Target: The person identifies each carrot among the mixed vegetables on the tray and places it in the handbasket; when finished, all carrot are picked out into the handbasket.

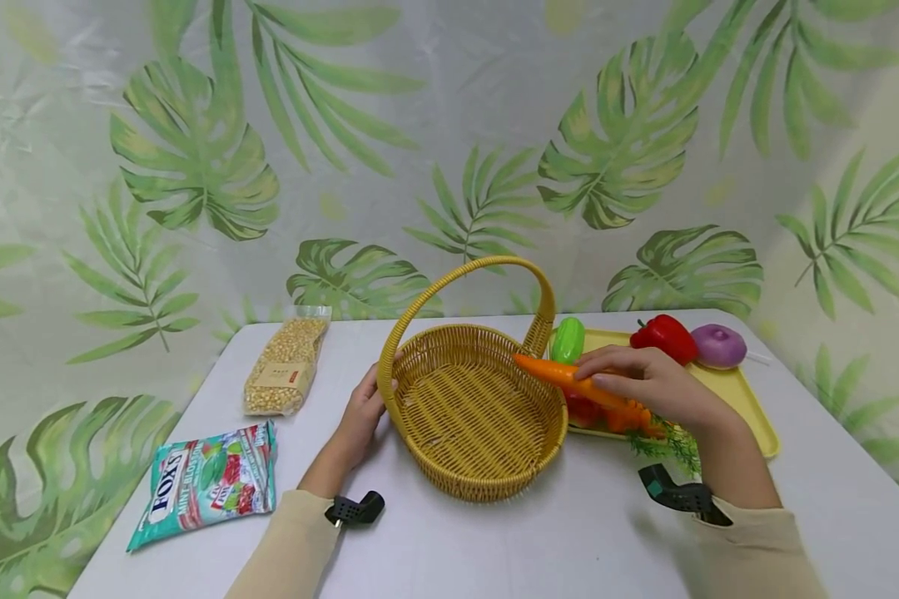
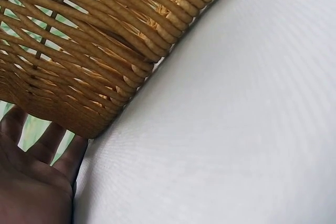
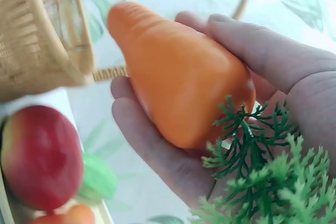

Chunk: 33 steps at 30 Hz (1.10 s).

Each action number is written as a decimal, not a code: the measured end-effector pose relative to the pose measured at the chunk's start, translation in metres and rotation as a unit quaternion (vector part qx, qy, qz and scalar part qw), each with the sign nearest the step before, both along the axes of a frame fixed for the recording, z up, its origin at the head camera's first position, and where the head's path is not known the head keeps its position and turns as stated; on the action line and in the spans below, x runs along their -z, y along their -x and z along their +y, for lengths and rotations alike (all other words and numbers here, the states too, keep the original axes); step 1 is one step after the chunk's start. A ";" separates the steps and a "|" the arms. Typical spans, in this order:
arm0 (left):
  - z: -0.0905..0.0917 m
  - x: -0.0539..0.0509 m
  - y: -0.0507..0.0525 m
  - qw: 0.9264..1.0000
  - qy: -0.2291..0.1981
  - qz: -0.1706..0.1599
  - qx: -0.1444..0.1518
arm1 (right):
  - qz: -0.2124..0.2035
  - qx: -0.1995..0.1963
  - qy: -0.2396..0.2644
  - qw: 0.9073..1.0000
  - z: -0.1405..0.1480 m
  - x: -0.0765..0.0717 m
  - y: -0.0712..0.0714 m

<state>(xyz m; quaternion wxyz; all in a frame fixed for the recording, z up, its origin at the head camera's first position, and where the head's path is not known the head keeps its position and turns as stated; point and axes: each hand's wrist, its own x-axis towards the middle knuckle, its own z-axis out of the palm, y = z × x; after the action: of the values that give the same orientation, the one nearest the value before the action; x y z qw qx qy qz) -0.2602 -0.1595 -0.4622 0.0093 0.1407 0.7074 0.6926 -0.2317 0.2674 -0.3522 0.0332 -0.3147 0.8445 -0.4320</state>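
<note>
An orange carrot point(image 1: 558, 373) with feathery green leaves point(image 3: 262, 182) is held in my right hand point(image 1: 652, 383). Its narrow tip points left, above the right rim of a round wicker basket point(image 1: 472, 487). In the right wrist view, thumb and fingers lie on either side of the carrot point(image 3: 184, 82). My left hand point(image 1: 363, 416) grips the basket's left side by the foot of its arched handle, fingertips at the rim. From the left wrist, the left hand point(image 2: 31, 177) shows against the woven wall point(image 2: 94, 40), its fingertips partly hidden. No items show inside the basket.
Behind the right hand lies a yellow tray point(image 1: 742, 399) with a red bell pepper point(image 1: 667, 337), a purple round vegetable point(image 1: 719, 345), a green vegetable point(image 1: 568, 339) and a red-yellow fruit point(image 3: 42, 156). At left are a kernel bag point(image 1: 286, 366) and a teal Fox's candy bag point(image 1: 208, 481).
</note>
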 end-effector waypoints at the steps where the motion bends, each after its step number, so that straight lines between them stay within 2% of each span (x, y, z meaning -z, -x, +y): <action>1: 0.000 0.000 0.000 1.000 0.000 0.000 0.000 | -0.007 0.001 0.004 1.000 -0.004 0.000 0.000; 10: 0.000 -0.002 0.001 1.000 0.013 0.007 -0.007 | -0.087 -0.037 0.027 0.995 -0.036 0.003 0.000; 18: 0.000 -0.001 0.001 1.000 0.011 0.002 -0.009 | -0.064 -0.064 0.012 0.996 -0.064 0.013 -0.003; 27: 0.000 0.000 0.002 1.000 0.010 0.004 -0.007 | -0.099 -0.089 0.028 0.991 -0.099 0.023 -0.010; 33: 0.000 0.003 0.003 1.000 0.002 0.007 -0.009 | -0.117 -0.098 0.033 0.988 -0.116 0.031 -0.009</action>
<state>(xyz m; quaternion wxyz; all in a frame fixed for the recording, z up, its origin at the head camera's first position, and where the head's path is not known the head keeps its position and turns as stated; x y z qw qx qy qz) -0.2631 -0.1598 -0.4651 -0.0011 0.1392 0.7102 0.6901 -0.2226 0.1513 -0.3836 0.1635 -0.3442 0.7851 -0.4882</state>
